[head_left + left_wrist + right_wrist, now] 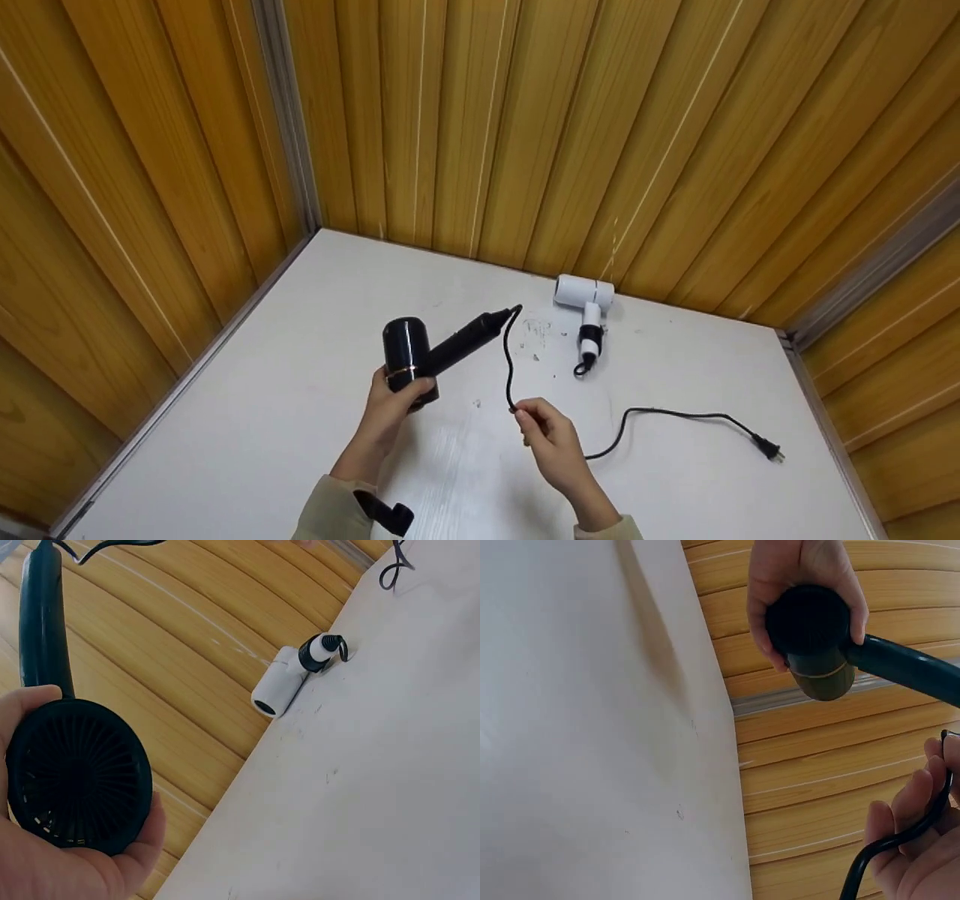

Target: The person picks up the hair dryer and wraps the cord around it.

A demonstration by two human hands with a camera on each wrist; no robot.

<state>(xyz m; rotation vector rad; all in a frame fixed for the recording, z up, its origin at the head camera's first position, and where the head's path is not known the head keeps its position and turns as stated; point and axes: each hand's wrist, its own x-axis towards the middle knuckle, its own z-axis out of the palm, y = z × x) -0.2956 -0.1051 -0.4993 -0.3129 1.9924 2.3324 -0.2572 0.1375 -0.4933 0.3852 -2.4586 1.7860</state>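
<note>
My left hand point(390, 409) grips a black hair dryer point(406, 346) by the rear of its barrel, its handle slanting up to the right in the head view. The slotted round back of the dryer point(79, 772) faces the left wrist camera. From the handle's end a black power cord point(510, 360) runs down to my right hand point(551, 442), which pinches it between thumb and fingers. Past that hand the cord continues right across the table to its two-prong plug point(768, 448). In the right wrist view the cord point(889, 842) passes over the curled fingers.
A white hair dryer point(585, 291) lies at the back of the white table point(247, 420), its black cord point(591, 335) wound round the handle. Wood-panelled walls point(465, 127) rise along the table's back, left and right edges.
</note>
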